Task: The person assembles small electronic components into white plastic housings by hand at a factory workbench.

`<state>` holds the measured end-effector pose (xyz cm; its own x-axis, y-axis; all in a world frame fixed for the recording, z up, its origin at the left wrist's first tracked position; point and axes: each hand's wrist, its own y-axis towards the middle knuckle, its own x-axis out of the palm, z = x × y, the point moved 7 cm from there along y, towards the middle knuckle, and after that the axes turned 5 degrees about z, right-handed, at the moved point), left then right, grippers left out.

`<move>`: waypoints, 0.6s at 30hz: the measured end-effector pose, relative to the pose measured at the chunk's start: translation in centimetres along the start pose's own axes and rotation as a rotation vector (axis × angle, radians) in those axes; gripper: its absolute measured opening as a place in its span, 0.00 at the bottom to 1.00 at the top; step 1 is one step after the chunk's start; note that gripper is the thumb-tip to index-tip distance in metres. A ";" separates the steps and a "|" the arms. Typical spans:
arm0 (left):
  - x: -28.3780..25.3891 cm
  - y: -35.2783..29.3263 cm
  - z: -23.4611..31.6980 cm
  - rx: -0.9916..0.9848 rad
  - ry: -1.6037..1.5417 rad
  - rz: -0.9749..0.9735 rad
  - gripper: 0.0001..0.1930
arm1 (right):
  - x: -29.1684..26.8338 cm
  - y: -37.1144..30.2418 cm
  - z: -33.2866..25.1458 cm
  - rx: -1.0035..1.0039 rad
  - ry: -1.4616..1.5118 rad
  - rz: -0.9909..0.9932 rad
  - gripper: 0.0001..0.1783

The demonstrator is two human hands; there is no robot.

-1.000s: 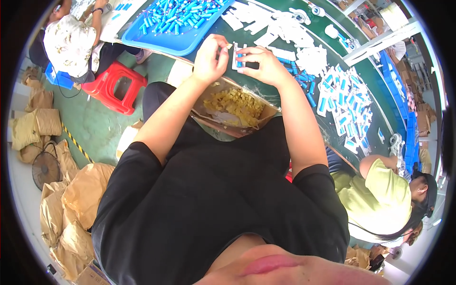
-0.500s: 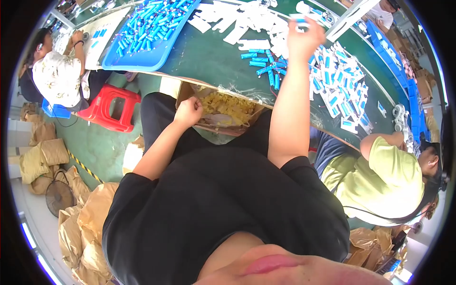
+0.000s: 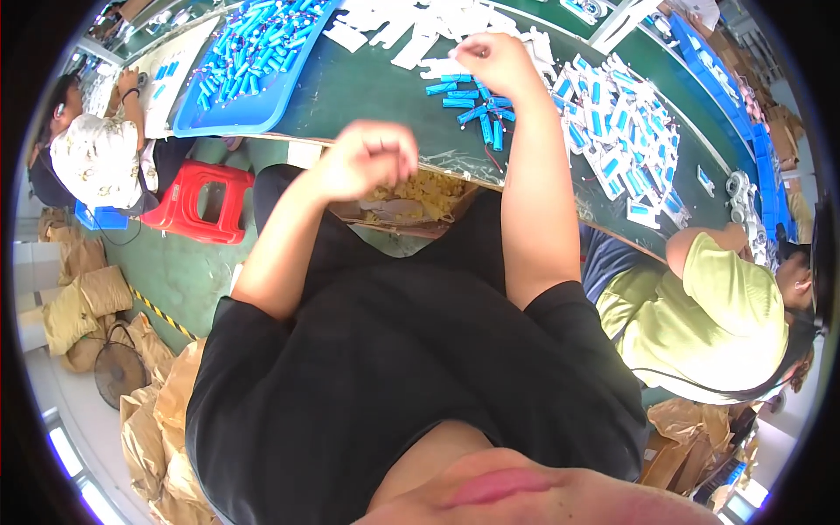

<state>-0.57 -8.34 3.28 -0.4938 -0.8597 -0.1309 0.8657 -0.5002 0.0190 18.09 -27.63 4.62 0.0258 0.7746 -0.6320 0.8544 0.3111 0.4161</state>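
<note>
My right hand (image 3: 497,66) is over the near edge of a heap of white plastic parts (image 3: 416,39) on the table. Its fingers are bent and closed at the tips, by a white part; what they pinch, if anything, I cannot make out. Just below lie several blue wrapped battery cells (image 3: 472,114) with thin wires. Above the table's front edge hangs my left hand (image 3: 372,162), slightly blurred, its fingers loosely curled and apart, with nothing visible in them. White parts with blue cells set in them form a pile (image 3: 617,131) right of my right forearm.
A blue tray (image 3: 284,109) full of blue cells stands at the left. Under the table edge is a carton of yellow pieces (image 3: 411,206). One person sits left near a red stool (image 3: 197,206), another in light green (image 3: 709,324) at the right.
My right hand has moved left from the filled-part pile to the white parts; the white piece with blue it carried is gone from it. My left hand has risen from my lap toward the table.
</note>
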 end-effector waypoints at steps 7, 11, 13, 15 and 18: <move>-7.4 8.2 -1.2 0.554 1.120 0.637 0.25 | 2.4 0.3 -1.0 0.001 0.123 -0.144 0.11; -6.7 8.5 -3.1 0.272 1.235 0.535 0.24 | 1.7 0.9 -0.6 -0.017 0.417 -0.050 0.07; -6.3 6.8 -2.2 0.202 1.360 0.538 0.16 | 1.5 0.7 -1.5 -0.016 0.566 -0.011 0.08; -5.6 4.6 -1.2 0.213 1.331 0.530 0.13 | 2.2 0.6 -2.0 -0.033 0.586 -0.076 0.08; -5.5 1.5 -0.7 0.224 1.269 0.544 0.09 | 3.5 0.0 -3.7 -0.023 0.706 -0.184 0.08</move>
<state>3.52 -4.35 3.29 0.4099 -0.3298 -0.8504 0.8317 -0.2476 0.4969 16.25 -22.88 4.84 -0.4643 0.8769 -0.1241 0.8015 0.4757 0.3624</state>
